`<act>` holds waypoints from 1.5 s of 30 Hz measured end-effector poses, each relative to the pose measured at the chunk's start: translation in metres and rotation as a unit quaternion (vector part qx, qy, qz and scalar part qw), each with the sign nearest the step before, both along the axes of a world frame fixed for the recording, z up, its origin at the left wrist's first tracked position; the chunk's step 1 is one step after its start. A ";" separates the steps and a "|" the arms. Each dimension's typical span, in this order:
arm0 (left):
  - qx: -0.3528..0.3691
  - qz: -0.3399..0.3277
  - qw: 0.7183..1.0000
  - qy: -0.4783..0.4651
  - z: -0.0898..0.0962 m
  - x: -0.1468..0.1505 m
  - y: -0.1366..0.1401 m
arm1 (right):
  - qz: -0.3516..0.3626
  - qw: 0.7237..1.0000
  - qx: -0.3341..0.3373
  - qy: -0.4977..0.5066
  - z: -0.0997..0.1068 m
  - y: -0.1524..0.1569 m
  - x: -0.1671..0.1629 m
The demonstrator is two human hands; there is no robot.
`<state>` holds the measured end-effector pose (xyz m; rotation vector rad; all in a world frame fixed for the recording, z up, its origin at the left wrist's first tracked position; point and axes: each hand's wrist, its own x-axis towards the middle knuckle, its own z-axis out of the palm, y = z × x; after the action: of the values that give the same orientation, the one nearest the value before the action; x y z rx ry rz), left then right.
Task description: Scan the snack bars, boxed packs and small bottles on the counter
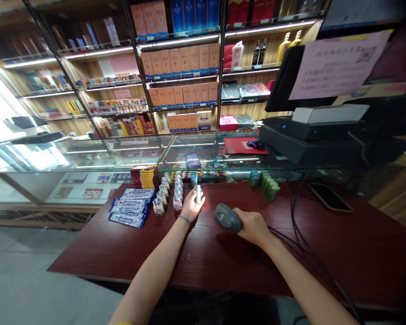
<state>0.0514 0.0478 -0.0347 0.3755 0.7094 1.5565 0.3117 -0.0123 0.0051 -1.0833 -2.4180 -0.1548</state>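
My left hand (191,206) is closed on a small slim packet (198,194), white with a teal edge, held upright just above the dark red table. In my right hand (254,228) is a grey handheld barcode scanner (228,217), its head turned toward the packet. Two rows of small jars (162,193) with silvery lids stand left of my left hand. Beyond them lie several blue-and-white wrapped packets (130,210), and red and yellow packs (145,177) stand behind. A row of green tubes (269,186) stands at the back, right of centre.
A glass display counter (176,153) borders the table's far side. A monitor (284,81) with a pink paper sheet sits on a dark machine at right. Black cables (295,221) cross the table near a phone (330,197). Shelves of boxes (182,61) line the wall.
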 end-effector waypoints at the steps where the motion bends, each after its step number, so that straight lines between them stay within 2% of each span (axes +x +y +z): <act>1: -0.004 0.002 1.000 -0.005 0.000 0.000 0.000 | -0.001 1.000 -0.002 0.005 0.000 0.000 0.001; 8: 0.007 0.010 1.000 0.020 0.010 0.003 -0.007 | 0.000 1.000 0.006 0.018 0.002 0.001 0.002; 13: 0.049 0.046 0.990 0.123 0.013 0.008 -0.010 | -0.011 1.000 0.001 0.028 0.005 0.002 0.005; 18: 0.093 0.160 0.940 0.287 0.013 0.014 -0.012 | -0.019 0.998 0.003 0.064 0.007 0.005 0.008; 21: 0.097 0.211 0.914 0.332 0.015 0.014 -0.010 | -0.022 0.997 0.009 0.071 0.008 0.005 0.010; 27: 0.077 0.249 0.907 0.331 0.020 0.014 0.007 | -0.032 0.996 0.018 0.077 0.010 0.006 0.011; 31: 0.050 0.294 0.872 0.388 0.021 0.015 0.019 | -0.024 0.996 0.025 0.087 0.008 0.007 0.013; 36: 0.022 0.314 0.832 0.456 0.020 0.014 0.030 | -0.022 0.995 0.026 0.093 0.008 0.008 0.014; 38: 0.019 0.319 0.831 0.455 0.019 0.014 0.033 | -0.026 0.995 0.026 0.093 0.008 0.008 0.014; 42: 0.029 0.314 0.852 0.417 0.018 0.014 0.037 | -0.027 0.995 0.027 0.093 0.009 0.009 0.015; 45: 0.030 0.311 0.855 0.414 0.015 0.014 0.039 | -0.024 0.995 0.028 0.094 0.010 0.009 0.015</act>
<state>0.0650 0.0871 -0.0194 0.9651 1.5695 2.0224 0.3270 -0.0037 0.0153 -1.0814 -2.2087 -0.1299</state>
